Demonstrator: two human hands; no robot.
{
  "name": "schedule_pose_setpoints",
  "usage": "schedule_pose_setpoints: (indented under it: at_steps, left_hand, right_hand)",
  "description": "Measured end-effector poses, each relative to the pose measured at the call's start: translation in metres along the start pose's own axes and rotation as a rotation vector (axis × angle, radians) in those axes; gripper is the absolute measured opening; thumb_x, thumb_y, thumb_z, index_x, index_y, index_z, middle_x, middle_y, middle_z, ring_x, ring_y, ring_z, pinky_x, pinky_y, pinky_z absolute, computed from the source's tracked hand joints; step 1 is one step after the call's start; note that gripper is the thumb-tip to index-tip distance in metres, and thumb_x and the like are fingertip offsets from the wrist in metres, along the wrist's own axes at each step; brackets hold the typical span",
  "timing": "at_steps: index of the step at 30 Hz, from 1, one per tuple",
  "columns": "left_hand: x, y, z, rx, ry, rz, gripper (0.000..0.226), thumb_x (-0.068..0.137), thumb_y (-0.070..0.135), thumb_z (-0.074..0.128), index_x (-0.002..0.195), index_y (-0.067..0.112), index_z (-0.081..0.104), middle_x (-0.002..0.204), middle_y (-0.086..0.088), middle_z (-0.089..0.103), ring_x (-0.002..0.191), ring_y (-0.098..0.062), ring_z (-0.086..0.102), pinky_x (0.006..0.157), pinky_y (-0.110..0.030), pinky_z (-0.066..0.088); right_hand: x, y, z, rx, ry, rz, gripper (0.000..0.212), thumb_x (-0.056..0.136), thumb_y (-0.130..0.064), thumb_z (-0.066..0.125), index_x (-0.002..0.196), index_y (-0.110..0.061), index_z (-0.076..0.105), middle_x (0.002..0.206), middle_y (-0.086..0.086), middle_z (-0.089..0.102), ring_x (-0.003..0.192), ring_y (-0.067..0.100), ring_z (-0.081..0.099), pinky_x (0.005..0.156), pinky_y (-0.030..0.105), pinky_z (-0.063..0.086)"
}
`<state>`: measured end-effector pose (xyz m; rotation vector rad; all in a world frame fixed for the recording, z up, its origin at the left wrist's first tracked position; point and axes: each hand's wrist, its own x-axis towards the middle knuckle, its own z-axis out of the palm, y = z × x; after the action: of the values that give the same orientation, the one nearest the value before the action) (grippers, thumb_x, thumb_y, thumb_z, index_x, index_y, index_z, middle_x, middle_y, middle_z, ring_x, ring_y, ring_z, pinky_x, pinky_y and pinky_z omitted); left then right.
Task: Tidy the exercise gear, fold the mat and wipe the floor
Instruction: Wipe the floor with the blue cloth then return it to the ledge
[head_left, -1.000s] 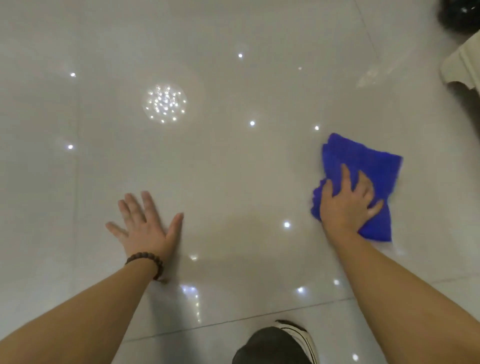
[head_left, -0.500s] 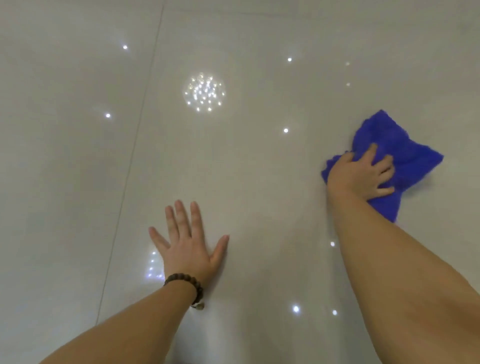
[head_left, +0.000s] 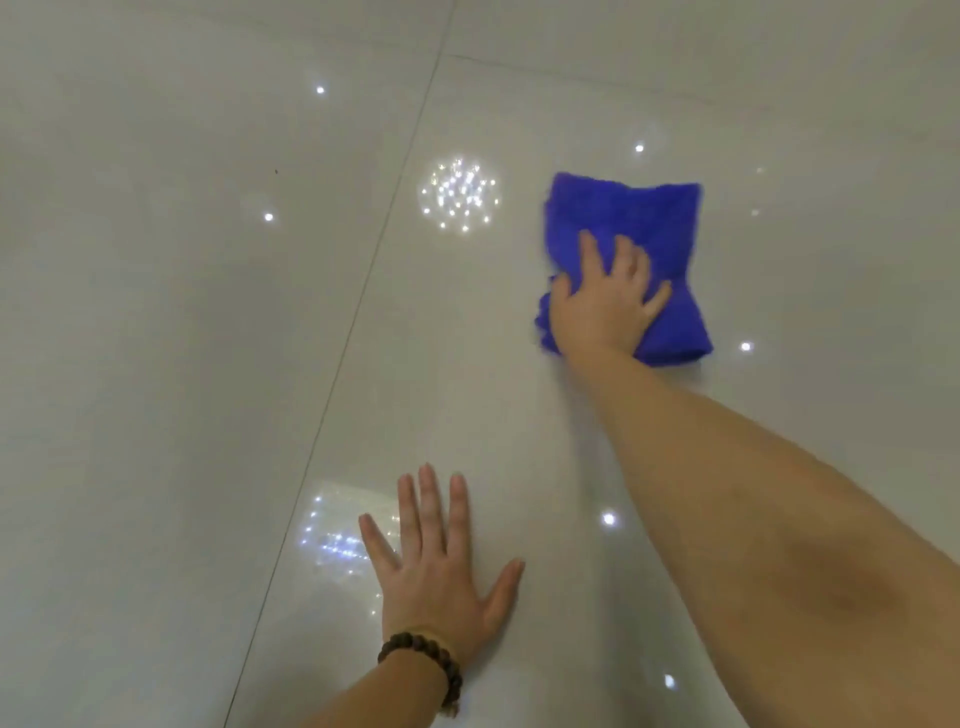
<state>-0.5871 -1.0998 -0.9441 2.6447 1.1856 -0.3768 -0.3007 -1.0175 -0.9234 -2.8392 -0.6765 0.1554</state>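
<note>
On glossy floor (head_left: 156, 364), right of the tile seam, cloth (head_left: 649, 223) lies bunched under right hand (head_left: 602, 306). Risk: cloth folds over or slips out from under the palm on slick tile, leaving streaks; left hand (head_left: 436, 577) could skid if the tile is damp. Right hand: fingers spread, mostly straight, pressing cloth flat. Left hand: flat, fingers splayed, bracing on floor.

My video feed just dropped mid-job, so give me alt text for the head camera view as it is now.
The person's right hand presses a crumpled blue microfibre cloth flat against the glossy pale tiled floor, fingers spread over it. The left hand, wearing a dark beaded bracelet, rests palm-down on the tile nearer the person. Ceiling lights reflect in the floor.
</note>
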Motion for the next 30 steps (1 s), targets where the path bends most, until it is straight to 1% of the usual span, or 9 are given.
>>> schedule_pose_setpoints:
  at_steps: [4,6,10,12,17,19,23,25,30]
  left_hand:
    - [0.001,0.001,-0.001,-0.005,-0.001,-0.015,0.094,0.081,0.072,0.039,0.151,0.012,0.025,0.158,-0.017,0.018,0.147,-0.035,0.014,0.106,-0.072,0.017]
    - [0.000,0.001,-0.001,-0.007,0.006,-0.013,0.094,0.080,0.071,0.038,0.152,0.012,0.023,0.159,-0.016,0.016,0.147,-0.035,0.012,0.108,-0.072,0.014]
    - [-0.001,0.002,-0.002,-0.004,0.005,-0.014,0.091,0.085,0.072,0.029,0.154,0.013,0.016,0.161,-0.015,0.009,0.148,-0.033,0.005,0.110,-0.070,0.008]
    - [-0.004,0.002,-0.002,0.000,-0.017,-0.017,0.091,0.086,0.072,0.025,0.154,0.014,0.011,0.161,-0.014,0.005,0.149,-0.033,0.001,0.111,-0.069,0.005]
    - [-0.003,0.001,-0.004,-0.002,-0.056,0.006,0.097,0.080,0.071,0.030,0.155,0.016,0.002,0.161,-0.015,-0.002,0.148,-0.033,-0.008,0.110,-0.069,-0.001]
    - [-0.003,0.001,-0.007,0.008,-0.065,-0.004,0.094,0.083,0.073,0.021,0.154,0.016,-0.003,0.161,-0.014,-0.009,0.147,-0.032,-0.015,0.110,-0.069,-0.005]
    - [-0.006,0.003,-0.009,0.030,-0.038,-0.015,0.092,0.084,0.075,0.006,0.151,0.016,-0.018,0.158,-0.013,-0.023,0.143,-0.030,-0.027,0.109,-0.067,-0.010]
    - [-0.005,0.002,-0.007,0.016,-0.029,-0.012,0.092,0.084,0.076,0.005,0.150,0.017,-0.020,0.157,-0.012,-0.024,0.143,-0.031,-0.028,0.109,-0.067,-0.012]
    - [-0.005,0.003,-0.004,0.006,0.023,-0.001,0.094,0.081,0.076,0.005,0.152,0.018,-0.016,0.159,-0.012,-0.020,0.145,-0.031,-0.022,0.109,-0.068,-0.008]
  right_hand:
    - [-0.089,-0.042,0.025,-0.122,-0.260,-1.036,0.056,0.086,-0.053,0.043,0.141,-0.042,0.037,0.151,-0.003,0.036,0.139,0.021,0.028,0.114,0.051,0.007]
    - [-0.076,0.009,0.018,-0.079,-0.137,-0.880,0.055,0.083,-0.050,0.043,0.137,-0.040,0.045,0.145,-0.001,0.044,0.134,0.023,0.038,0.112,0.051,0.017]
    - [-0.063,0.140,-0.019,-0.029,0.114,0.073,0.057,0.084,-0.050,0.036,0.139,-0.037,0.043,0.148,0.004,0.038,0.135,0.026,0.034,0.110,0.055,0.019]
    - [-0.110,0.142,-0.019,-0.027,0.160,0.332,0.056,0.086,-0.048,0.040,0.140,-0.034,0.043,0.148,0.007,0.038,0.135,0.028,0.033,0.109,0.058,0.020]
    - [-0.271,0.108,-0.006,-0.134,-0.079,-0.493,0.059,0.084,-0.049,0.046,0.142,-0.038,0.038,0.149,0.000,0.038,0.137,0.022,0.034,0.112,0.052,0.019]
    - [-0.275,0.154,-0.014,-0.142,-0.080,-0.420,0.058,0.085,-0.051,0.044,0.141,-0.037,0.038,0.149,0.000,0.039,0.135,0.022,0.036,0.112,0.050,0.021]
    - [-0.247,0.240,-0.040,-0.088,0.053,0.433,0.067,0.083,-0.060,0.026,0.145,-0.034,0.033,0.153,0.006,0.029,0.139,0.027,0.025,0.111,0.055,0.017]
    - [-0.240,0.215,-0.034,-0.042,0.087,0.598,0.068,0.084,-0.059,0.025,0.146,-0.033,0.032,0.153,0.007,0.026,0.139,0.027,0.022,0.108,0.056,0.018]
    - [-0.305,0.117,-0.003,-0.163,0.004,-0.185,0.056,0.086,-0.057,0.039,0.137,-0.037,0.045,0.144,0.003,0.043,0.131,0.024,0.038,0.100,0.048,0.028]
